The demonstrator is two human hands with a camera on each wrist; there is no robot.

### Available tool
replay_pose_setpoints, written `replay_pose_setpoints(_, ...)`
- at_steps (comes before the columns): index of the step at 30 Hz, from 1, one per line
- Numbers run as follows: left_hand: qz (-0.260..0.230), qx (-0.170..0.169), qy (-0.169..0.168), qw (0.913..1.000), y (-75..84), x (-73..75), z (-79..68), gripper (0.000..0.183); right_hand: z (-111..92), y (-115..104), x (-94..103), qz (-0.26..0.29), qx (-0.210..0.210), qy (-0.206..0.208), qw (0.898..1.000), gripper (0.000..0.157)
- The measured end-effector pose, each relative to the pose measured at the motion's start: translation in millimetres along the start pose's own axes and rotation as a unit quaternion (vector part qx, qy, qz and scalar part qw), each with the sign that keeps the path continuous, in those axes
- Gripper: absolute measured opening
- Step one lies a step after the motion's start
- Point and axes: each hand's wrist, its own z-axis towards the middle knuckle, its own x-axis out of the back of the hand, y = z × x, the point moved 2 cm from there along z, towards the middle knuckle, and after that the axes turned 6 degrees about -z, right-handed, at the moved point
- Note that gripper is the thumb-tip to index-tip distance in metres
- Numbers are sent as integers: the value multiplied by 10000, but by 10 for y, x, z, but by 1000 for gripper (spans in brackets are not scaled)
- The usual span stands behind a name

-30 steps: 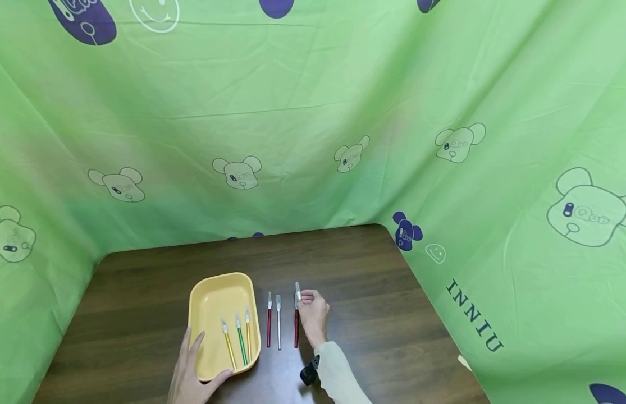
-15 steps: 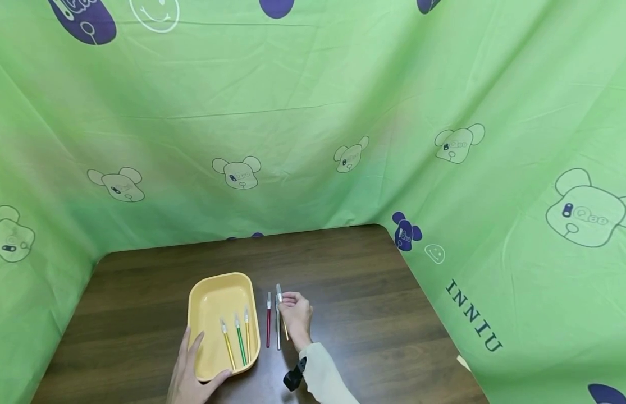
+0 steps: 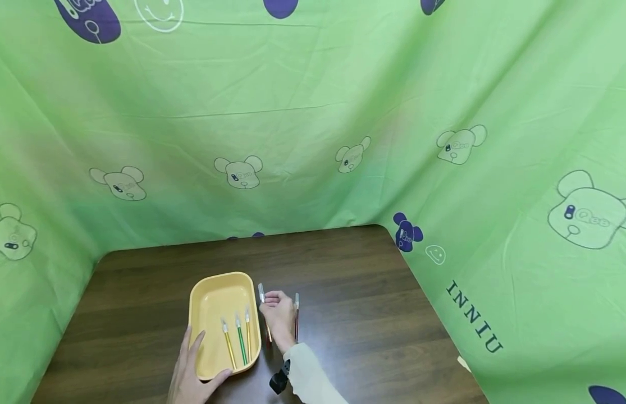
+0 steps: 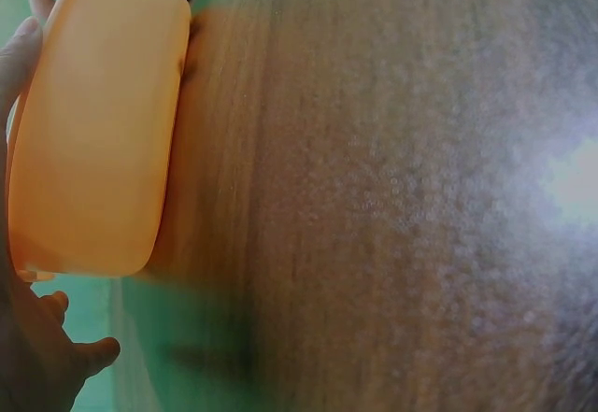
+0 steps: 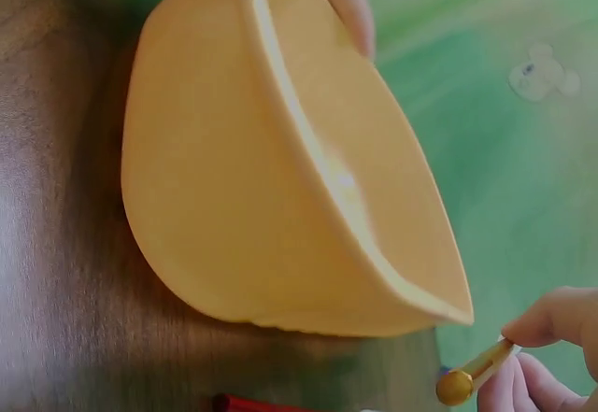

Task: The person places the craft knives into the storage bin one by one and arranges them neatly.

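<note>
My right hand [image 3: 279, 317] pinches a gold craft knife [image 5: 455, 387] with a clear cap, just off the right side of a yellow tray [image 3: 199, 297]. Thumb and fingers of my left hand [image 3: 193, 373] are spread along the tray's near left corner, resting on its rim. Inside the tray lie two gold craft knives and a green craft knife [image 3: 241, 343], tips pointing away. On the table, a red craft knife [image 5: 257, 404] lies beneath the right hand, mostly covered by it. The silver knife beside it is hidden in the head view.
Another red craft knife [image 3: 297, 322] lies right of my right hand. The dark wooden table [image 3: 363, 303] extends to both sides, with a green printed cloth [image 3: 292, 112] hanging behind and along its sides.
My right hand has moved left with the gold craft knife, from over the right red knife, past the silver one, to near the tray. The left hand and the tray stay put.
</note>
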Motion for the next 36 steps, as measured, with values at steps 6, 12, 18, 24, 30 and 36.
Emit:
replay_pose_setpoints(6,-31,-17,13,10000,-10,-9,10,105,-61,-47,-109,-195,109,-41,9997,21)
replay_pose_setpoints(12,-12,-55,54,10000,-2,8,8,105,-116,-67,-209,-159,344,-61,9993,20)
replay_pose_setpoints(18,10,-8,60,10000,10,6,-2,104,-208,-84,-318,127,398,-172,9990,23)
replay_pose_setpoints(24,37,-180,78,9998,36,13,16,103,-290,-140,-412,262,332,-171,9990,24)
replay_pose_setpoints(30,43,-389,183,9991,24,6,12,104,-390,-174,-558,208,447,-226,9985,23)
replay_pose_setpoints(36,58,-611,314,9976,-11,-34,10,107,-484,-169,-640,125,395,-244,9988,21)
